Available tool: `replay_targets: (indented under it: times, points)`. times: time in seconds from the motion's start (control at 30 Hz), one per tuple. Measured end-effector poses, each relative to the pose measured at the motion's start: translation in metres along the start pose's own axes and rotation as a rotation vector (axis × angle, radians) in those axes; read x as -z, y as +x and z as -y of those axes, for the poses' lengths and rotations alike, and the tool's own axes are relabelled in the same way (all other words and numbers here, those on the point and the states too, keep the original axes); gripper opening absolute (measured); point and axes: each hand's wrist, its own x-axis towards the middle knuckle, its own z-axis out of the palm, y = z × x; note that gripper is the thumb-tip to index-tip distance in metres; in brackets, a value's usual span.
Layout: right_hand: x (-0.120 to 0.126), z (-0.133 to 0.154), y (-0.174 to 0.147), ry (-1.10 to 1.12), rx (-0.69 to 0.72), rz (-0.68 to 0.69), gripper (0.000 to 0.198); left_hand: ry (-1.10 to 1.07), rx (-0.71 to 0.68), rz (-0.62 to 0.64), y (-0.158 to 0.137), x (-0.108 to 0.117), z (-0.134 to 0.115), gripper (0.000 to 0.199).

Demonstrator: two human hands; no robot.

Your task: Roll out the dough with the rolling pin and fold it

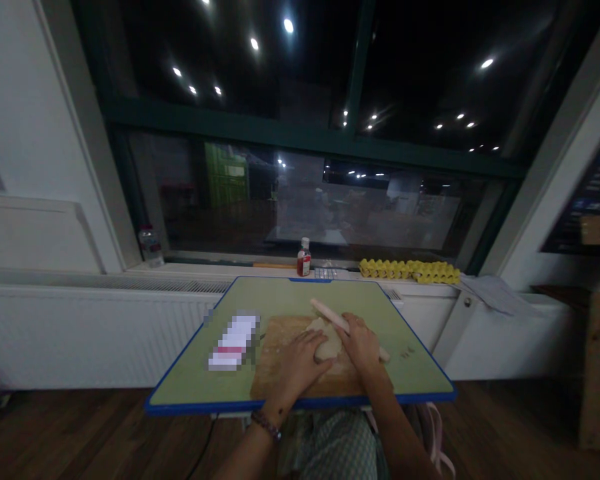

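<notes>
A pale, flattened sheet of dough lies on a wooden board. My left hand rests at the dough's left edge, its thumb spread away from the fingers and touching the dough. Closed over a light wooden rolling pin is my right hand. The pin slants from upper left to lower right along the dough's right side, and my palm hides its middle. Its far end sticks out beyond the dough, and its near end shows past my wrist.
The board is on a green, blue-edged table. A pixelated bright screen lies left of the board. On the windowsill behind stand a red-labelled bottle, yellow egg cartons and a clear plastic bottle. Papers lie at the right.
</notes>
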Motion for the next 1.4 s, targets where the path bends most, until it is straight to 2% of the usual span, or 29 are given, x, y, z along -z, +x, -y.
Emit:
replay_targets:
  times: [0.13, 0.23, 0.47, 0.73, 0.83, 1.0, 1.13, 1.4]
  points:
    - [-0.003, -0.001, 0.000, 0.000, -0.026, -0.011, 0.031, -0.016, 0.003, 0.005, 0.002, -0.006, 0.009, 0.059]
    - [-0.005, -0.002, 0.001, -0.001, -0.026, -0.008, 0.031, -0.015, 0.024, -0.002, 0.004, -0.008, 0.009, 0.059]
    - [-0.004, -0.001, 0.001, -0.018, 0.012, -0.020, 0.029, 0.074, 0.021, 0.031, 0.009, -0.005, -0.006, 0.042]
    - [-0.004, -0.002, 0.003, -0.022, 0.018, 0.019, 0.026, 0.150, 0.053, 0.055, 0.013, -0.005, -0.014, 0.035]
    - [-0.005, -0.003, 0.003, -0.031, 0.019, 0.035, 0.027, 0.109, 0.028, 0.041, 0.013, -0.007, -0.011, 0.034]
    - [-0.004, -0.004, 0.003, -0.037, 0.012, 0.051, 0.026, -0.045, -0.026, -0.059, 0.014, -0.020, 0.005, 0.050]
    - [-0.005, -0.004, 0.003, -0.041, 0.006, 0.066, 0.025, -0.081, -0.018, -0.057, 0.018, -0.027, 0.012, 0.055]
    - [-0.007, -0.005, 0.003, -0.028, 0.024, 0.075, 0.026, 0.038, -0.041, 0.016, 0.017, -0.015, -0.004, 0.039]
